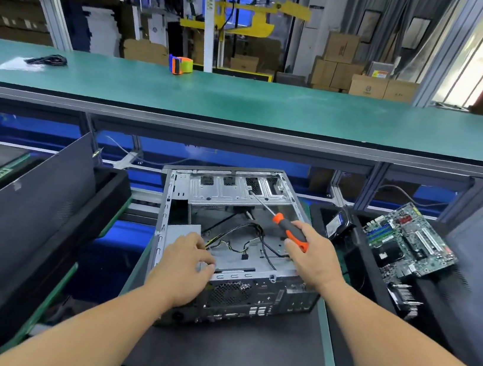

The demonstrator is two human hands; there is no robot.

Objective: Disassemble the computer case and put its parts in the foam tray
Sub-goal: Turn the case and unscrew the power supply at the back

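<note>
My right hand (312,255) grips the orange screwdriver (287,231) over the open computer case (225,242) on the worktop (241,353), left hand (188,265) curled among its cables (244,242), motherboard (409,240) in the right foam tray (373,294).

Both my forearms reach in from the bottom edge, bare, angled toward each other. My left hand (188,264) is palm-down with the fingers curled downward at the tips — can't really tell if they're pinching anything. My right hand (311,259) sits a bit higher and just to the right, wrist bent slightly, fingers and thumb wrapped round the handle of a screwdriver (287,231) — shaft pointing away and to the left.
</note>
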